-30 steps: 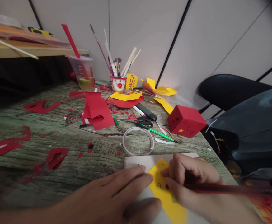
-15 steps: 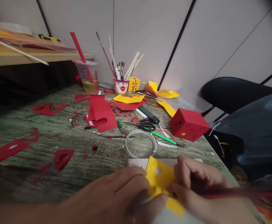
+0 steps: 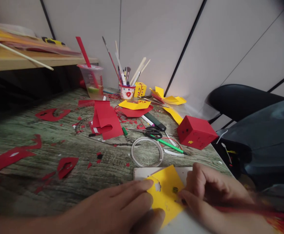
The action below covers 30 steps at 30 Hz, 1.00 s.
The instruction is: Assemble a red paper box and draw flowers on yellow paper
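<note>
A yellow sheet of paper lies turned at an angle on a white board. Near its left corner is a flower-shaped cut-out, and pencil-like curves and a small dark motif mark its face. The fingers and thumb of my left hand hold its left edge against the board. At the right edge, my right hand is closed in a pinch round a slim pointed tool; only its dark tip shows clearly. Behind the board lies a roll of white tape.
Black scissors, a green pen and a red paper box lie beyond the tape. Red scraps litter the left side. A drink cup with straw and a brush pot stand behind. A person's clothed leg is at right.
The yellow paper has turned on the board, so its flower cut-out now sits further left and lower. A small dark motif shows beside my right fingers. My right hand has shifted slightly right.
</note>
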{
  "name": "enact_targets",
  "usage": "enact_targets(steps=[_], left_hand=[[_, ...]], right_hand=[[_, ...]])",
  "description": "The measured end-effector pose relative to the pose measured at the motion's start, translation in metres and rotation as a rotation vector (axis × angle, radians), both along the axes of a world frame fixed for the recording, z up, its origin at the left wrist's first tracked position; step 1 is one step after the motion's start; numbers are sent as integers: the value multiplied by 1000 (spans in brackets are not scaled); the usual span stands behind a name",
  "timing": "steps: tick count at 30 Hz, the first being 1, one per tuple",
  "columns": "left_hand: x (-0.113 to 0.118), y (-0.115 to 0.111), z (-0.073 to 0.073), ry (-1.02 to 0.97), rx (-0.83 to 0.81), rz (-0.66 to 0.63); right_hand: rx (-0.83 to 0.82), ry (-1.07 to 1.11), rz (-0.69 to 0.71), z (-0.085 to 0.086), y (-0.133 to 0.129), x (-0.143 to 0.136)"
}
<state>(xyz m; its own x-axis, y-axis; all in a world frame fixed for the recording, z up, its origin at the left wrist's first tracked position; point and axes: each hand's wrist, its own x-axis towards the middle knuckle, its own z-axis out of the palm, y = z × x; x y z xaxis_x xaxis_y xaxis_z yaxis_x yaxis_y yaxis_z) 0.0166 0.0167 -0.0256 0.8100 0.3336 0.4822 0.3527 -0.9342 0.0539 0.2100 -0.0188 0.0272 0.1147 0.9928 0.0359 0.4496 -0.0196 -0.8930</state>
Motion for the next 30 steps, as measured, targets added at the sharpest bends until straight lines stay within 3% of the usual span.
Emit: enact_targets(steps=[5,16,21,26,30], left_hand=[[2,-2,-2,-14,61,23],[-1,9,3,128,126,38],[-2,1,0,39,64,-9],[0,2,-4,-41,25,23],[-2,11,2,24,131,-78]], right_hand=[[-76,-11,47,-4,0,-4],[-50,-83,118,-3,0,-2],[-22,-136,111,-4,0,-2],[29,-144,116,-7,-1,0],[54,-161,109,-9,0,0]])
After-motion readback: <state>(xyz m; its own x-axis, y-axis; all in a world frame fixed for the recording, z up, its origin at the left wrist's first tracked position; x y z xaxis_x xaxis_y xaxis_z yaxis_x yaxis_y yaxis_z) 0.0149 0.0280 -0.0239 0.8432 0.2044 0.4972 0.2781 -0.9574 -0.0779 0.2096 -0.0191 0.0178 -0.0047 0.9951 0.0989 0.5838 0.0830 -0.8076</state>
